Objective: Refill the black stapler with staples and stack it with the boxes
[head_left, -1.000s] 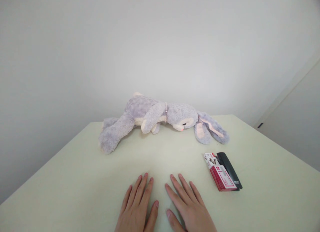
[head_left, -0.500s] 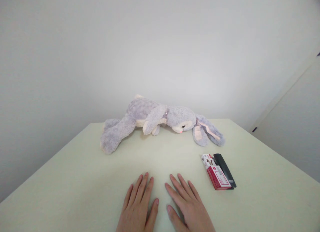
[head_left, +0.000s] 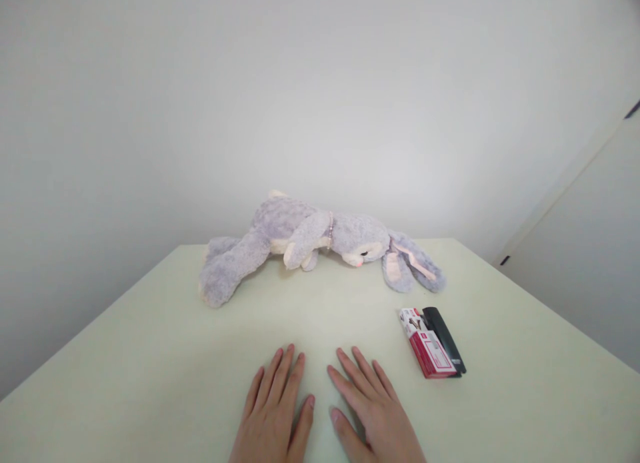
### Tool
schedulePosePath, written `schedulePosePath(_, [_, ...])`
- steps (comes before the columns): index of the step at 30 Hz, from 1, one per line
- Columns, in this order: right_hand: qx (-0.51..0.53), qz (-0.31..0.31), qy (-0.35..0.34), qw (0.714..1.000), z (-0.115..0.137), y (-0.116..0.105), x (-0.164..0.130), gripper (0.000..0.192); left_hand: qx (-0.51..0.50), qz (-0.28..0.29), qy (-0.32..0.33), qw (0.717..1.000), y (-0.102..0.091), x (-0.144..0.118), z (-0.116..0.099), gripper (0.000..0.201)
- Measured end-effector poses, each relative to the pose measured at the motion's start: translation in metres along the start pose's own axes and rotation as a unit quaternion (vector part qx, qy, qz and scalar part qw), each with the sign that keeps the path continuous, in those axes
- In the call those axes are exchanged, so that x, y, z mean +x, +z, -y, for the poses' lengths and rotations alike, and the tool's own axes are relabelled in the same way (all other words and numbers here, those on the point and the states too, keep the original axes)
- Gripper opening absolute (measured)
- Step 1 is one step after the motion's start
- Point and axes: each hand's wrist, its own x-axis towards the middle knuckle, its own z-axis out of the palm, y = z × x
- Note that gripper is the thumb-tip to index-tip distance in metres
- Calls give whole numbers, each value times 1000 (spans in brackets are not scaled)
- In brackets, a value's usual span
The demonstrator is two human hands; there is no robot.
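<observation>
My left hand lies palm down on the pale green table, fingers spread, holding nothing. Beside it my right hand rests the same way, also empty. To the right of my right hand is a red and white box, with a black stapler-like object against its right side; its exact kind is hard to tell. Farther back a grey-lilac plush rabbit lies on its side, legs to the left and long ears to the right. A beaded string circles its neck.
A plain pale wall rises behind the table's back edge, close to the rabbit. At the right stands a white panel with dark fittings, past the table's slanting right edge.
The whole view has shifted slightly, so things on the table appear a little farther left. Both hands stay flat, and nothing has been picked up.
</observation>
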Motion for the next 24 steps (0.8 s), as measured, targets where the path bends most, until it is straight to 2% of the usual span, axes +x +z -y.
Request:
schedulePosePath(8, [19, -7, 15, 1000, 5, -4, -3, 56, -15, 20, -8, 1000, -6, 1, -2, 66])
schedulePosePath(24, [34, -19, 17, 999, 4, -2, -3, 56, -33, 18, -15, 999, -5, 0, -2, 65])
